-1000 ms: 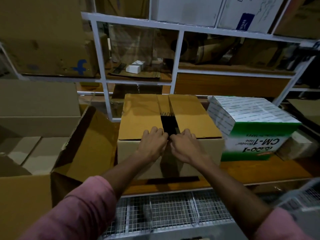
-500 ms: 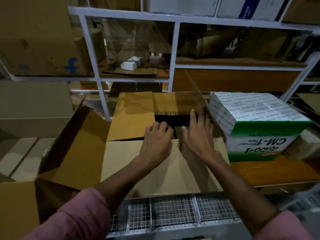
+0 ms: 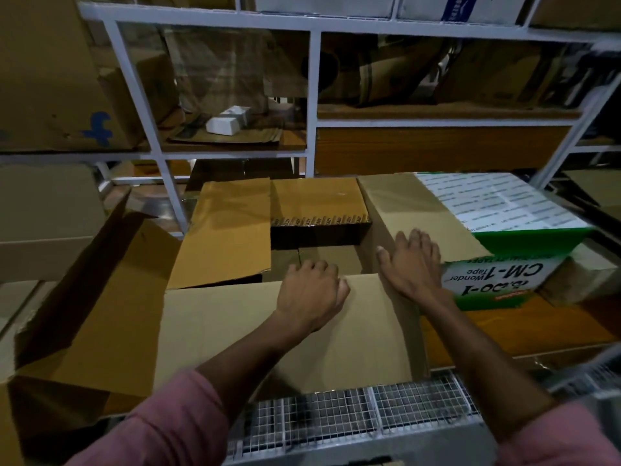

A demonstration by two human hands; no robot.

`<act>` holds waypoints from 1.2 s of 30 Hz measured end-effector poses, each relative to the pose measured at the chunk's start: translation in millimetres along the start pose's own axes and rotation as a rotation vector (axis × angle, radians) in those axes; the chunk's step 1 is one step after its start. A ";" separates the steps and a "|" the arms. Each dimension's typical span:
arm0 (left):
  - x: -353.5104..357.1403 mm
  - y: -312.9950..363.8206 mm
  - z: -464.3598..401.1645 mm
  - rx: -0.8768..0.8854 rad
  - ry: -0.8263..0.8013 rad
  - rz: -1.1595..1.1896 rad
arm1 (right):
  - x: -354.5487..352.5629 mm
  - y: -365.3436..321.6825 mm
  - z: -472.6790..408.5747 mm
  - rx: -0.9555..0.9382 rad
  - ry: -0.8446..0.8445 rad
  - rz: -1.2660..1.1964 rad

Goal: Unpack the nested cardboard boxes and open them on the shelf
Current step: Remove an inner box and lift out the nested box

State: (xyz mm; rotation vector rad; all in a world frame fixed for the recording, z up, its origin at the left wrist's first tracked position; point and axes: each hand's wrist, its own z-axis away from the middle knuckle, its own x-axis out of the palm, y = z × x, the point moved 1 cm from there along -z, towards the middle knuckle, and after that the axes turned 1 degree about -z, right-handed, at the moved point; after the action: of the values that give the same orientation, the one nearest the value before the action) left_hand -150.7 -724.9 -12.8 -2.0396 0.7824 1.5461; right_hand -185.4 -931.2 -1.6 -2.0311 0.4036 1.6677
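A brown cardboard box (image 3: 232,230) stands on the wooden shelf (image 3: 504,331) in front of me, its top partly open. Its near flap (image 3: 235,331) is folded down toward me, and my left hand (image 3: 311,290) grips that flap's top edge with curled fingers. My right hand (image 3: 411,264) presses flat, fingers straight, on the right flap (image 3: 413,213), which lies pushed out over the neighbouring carton. The left flap and the far flap still cover part of the opening. Inside, the dark gap shows more cardboard (image 3: 322,258).
A green and white tape carton (image 3: 510,274) sits close on the right. An open brown box (image 3: 100,314) stands at the left. A white metal rack (image 3: 314,95) with boxes rises behind. A wire mesh (image 3: 336,418) runs below the shelf's front edge.
The box top was closed with both hands at its seam. Since then the near flap has come down toward me and the right flap has swung out to the right.
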 end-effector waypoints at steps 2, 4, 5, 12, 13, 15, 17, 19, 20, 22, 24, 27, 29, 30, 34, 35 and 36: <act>0.7 -0.9 -0.6 -0.008 -0.003 -0.004 | 0.4 -2.9 -1.2 0.006 0.006 -0.003; 1.1 -1.6 -0.9 -0.008 -0.006 -0.015 | 0.5 -4.1 -1.1 0.007 0.007 -0.004; 1.1 -1.7 -1.0 -0.009 -0.009 -0.021 | -0.3 -4.9 -0.5 0.006 0.006 -0.002; -11.1 -8.6 -9.8 -0.238 -0.129 0.062 | -7.5 -42.0 16.7 -0.236 0.059 -0.149; -13.4 -13.7 -11.8 -0.288 -0.151 0.080 | -9.1 -55.1 20.0 -0.291 0.036 -0.202; -19.0 -28.4 -14.0 -0.340 -0.137 0.086 | -11.9 -85.0 26.9 -0.365 -0.032 -0.279; -24.1 -48.7 -13.1 -0.348 -0.075 0.007 | -14.0 -115.7 33.0 -0.439 -0.076 -0.296; -30.1 -74.2 -7.0 -0.364 -0.047 -0.085 | -14.3 -141.2 37.7 -0.493 -0.101 -0.306; -33.0 -88.7 -1.7 -0.377 -0.050 -0.118 | -10.7 -150.3 38.9 -0.509 -0.119 -0.312; -35.7 -118.3 11.2 -0.411 -0.067 -0.153 | 0.0 -161.9 42.1 -0.522 -0.159 -0.291; -36.0 -143.7 26.2 -0.468 -0.093 -0.131 | 12.8 -166.7 45.2 -0.523 -0.175 -0.267; -33.3 -165.8 43.8 -0.559 -0.154 -0.021 | 23.1 -166.6 45.8 -0.503 -0.168 -0.258; -31.8 -170.7 49.9 -0.576 -0.177 0.029 | 22.1 -165.4 44.8 -0.495 -0.173 -0.252; -31.7 -170.5 51.7 -0.571 -0.170 0.035 | 21.7 -164.4 44.4 -0.492 -0.180 -0.254; -33.4 -165.4 53.6 -0.544 -0.138 0.066 | 21.0 -164.7 45.7 -0.496 -0.208 -0.241; -34.0 -165.1 54.5 -0.531 -0.133 0.069 | 20.4 -165.5 45.7 -0.494 -0.210 -0.245; -34.5 -165.3 55.4 -0.516 -0.132 0.070 | 20.1 -166.2 45.4 -0.490 -0.212 -0.250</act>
State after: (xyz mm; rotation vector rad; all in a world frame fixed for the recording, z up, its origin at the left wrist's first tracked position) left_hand -84.2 -561.6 9.6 -2.2391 0.4366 2.0651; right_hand -134.1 -765.5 1.4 -2.0863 -0.3540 1.9247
